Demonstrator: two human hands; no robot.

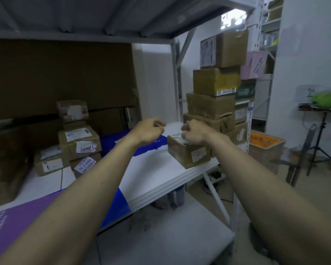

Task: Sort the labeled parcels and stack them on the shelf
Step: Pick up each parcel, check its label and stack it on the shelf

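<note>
At nine o'clock, labelled parcels (78,142) sit stacked on the shelf (161,175). The left hand (148,131) hangs loosely curled, holding nothing. The right hand (194,131) rests, fingers curled, on a brown labelled parcel (187,153), its long axis toward ten o'clock.
</note>
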